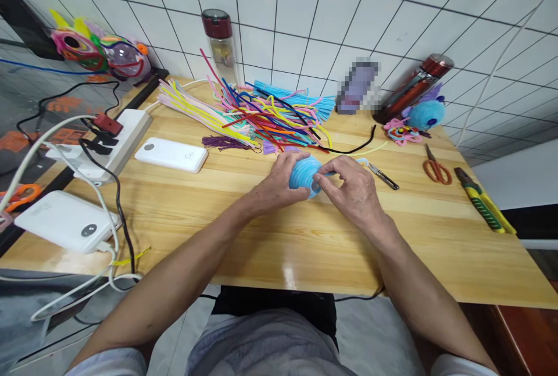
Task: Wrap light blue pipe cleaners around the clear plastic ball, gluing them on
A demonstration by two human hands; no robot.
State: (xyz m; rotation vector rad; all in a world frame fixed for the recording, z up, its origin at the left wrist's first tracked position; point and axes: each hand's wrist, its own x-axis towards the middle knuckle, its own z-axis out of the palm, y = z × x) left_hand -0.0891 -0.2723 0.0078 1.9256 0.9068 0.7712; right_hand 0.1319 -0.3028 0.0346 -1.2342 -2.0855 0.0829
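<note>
Both forearms reach forward over the smooth, pale wooden surface (261,242), angling inward so the hands meet near its middle. The left hand (282,181) curls around a blue ball (300,174), its grip clamped on the rounded, ridged, fuzzy-looking side. The right hand (352,187) bends in from the other side, thumb and forefinger pinched together on a soft blue strand (362,161) against the ball's right edge. Slim metal snips (383,176) lie just beside that hand; beyond is a tangled heap of fuzzy, bendable stems (270,111).
</note>
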